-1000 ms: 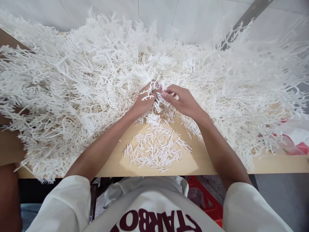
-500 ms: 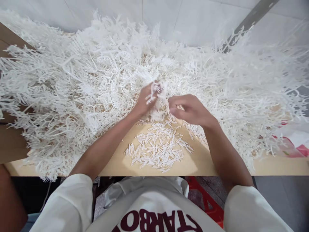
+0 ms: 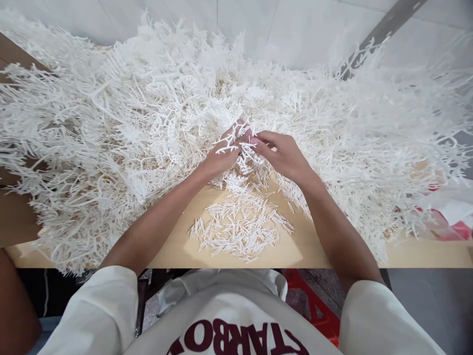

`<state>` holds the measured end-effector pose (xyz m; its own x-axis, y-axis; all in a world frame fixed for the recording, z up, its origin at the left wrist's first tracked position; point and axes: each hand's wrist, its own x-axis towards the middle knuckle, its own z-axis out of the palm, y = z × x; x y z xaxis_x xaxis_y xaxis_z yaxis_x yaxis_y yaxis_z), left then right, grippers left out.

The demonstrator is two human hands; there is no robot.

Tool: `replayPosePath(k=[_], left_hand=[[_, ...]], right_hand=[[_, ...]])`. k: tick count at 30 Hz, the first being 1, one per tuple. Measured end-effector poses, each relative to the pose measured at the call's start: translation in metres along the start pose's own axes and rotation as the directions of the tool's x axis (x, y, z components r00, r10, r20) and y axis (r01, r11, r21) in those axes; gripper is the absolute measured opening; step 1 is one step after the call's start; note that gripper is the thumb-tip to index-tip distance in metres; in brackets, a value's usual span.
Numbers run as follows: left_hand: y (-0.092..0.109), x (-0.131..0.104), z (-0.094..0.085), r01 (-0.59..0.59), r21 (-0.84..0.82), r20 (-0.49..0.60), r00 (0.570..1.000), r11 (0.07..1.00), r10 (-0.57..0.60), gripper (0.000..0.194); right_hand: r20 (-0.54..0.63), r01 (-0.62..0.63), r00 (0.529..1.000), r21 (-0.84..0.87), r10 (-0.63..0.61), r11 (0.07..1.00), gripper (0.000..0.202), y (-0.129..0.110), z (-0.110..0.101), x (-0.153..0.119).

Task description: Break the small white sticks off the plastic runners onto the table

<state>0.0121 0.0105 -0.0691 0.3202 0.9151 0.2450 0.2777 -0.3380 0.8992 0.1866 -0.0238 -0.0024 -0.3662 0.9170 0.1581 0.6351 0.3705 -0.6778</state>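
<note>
A white branching plastic sprig (image 3: 228, 143) is pinched in my left hand (image 3: 225, 155), its thin twigs fanning out over the fingers. My right hand (image 3: 283, 153) meets it from the right, thumb and forefinger closed together at the sprig's edge; the exact spot it grips is too small to make out clearly. Below both hands, a loose pile of short white sticks (image 3: 240, 227) lies on the wooden table (image 3: 170, 246). A big tangled heap of similar white branched pieces (image 3: 148, 123) surrounds the hands on the left, right and far side.
Behind the heap stands a pale tiled wall (image 3: 295, 29) with a grey metal bar (image 3: 388, 24). Brown cardboard (image 3: 16, 217) is at the left. A pink and clear plastic bag (image 3: 439, 224) rests at the right. A red stool (image 3: 318, 310) shows below the table edge.
My right hand has moved up and left to meet the left hand, its fingers closing at the sprig. The sprig in my left hand has turned and now shows its spread twigs.
</note>
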Motion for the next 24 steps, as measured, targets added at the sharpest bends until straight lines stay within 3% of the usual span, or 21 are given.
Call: replayPosePath(k=[3, 7, 11, 15, 21, 24], left_hand=[[0.006, 0.001, 0.002, 0.02, -0.041, -0.019, 1.0, 0.999, -0.021, 0.038], [0.015, 0.003, 0.004, -0.084, -0.074, 0.007, 0.996, 0.994, 0.085, 0.036], [0.018, 0.002, 0.002, -0.145, -0.062, 0.022, 0.989, 0.987, 0.147, 0.036], [0.023, -0.001, 0.003, -0.151, -0.092, 0.008, 0.988, 0.984, 0.152, 0.037], [0.024, -0.004, 0.011, -0.19, -0.188, 0.005, 0.981, 0.964, 0.194, 0.037], [0.008, 0.004, 0.002, -0.095, -0.126, -0.131, 0.988, 0.987, 0.078, 0.036]], right_hand=[[0.014, 0.035, 0.999, -0.024, -0.035, 0.999, 0.029, -0.001, 0.0, 0.0], [-0.021, 0.046, 0.998, -0.193, -0.051, 0.98, 0.017, -0.001, 0.0, -0.001], [-0.043, -0.002, 0.999, -0.349, -0.014, 0.937, 0.021, -0.009, 0.001, -0.004], [-0.055, -0.003, 0.998, -0.377, -0.019, 0.926, 0.024, -0.015, 0.003, -0.005], [-0.051, 0.185, 0.977, -0.273, -0.206, 0.944, 0.022, -0.02, -0.004, -0.011], [-0.102, 0.426, 0.897, -0.058, -0.43, 0.903, 0.022, -0.036, -0.007, -0.023]])
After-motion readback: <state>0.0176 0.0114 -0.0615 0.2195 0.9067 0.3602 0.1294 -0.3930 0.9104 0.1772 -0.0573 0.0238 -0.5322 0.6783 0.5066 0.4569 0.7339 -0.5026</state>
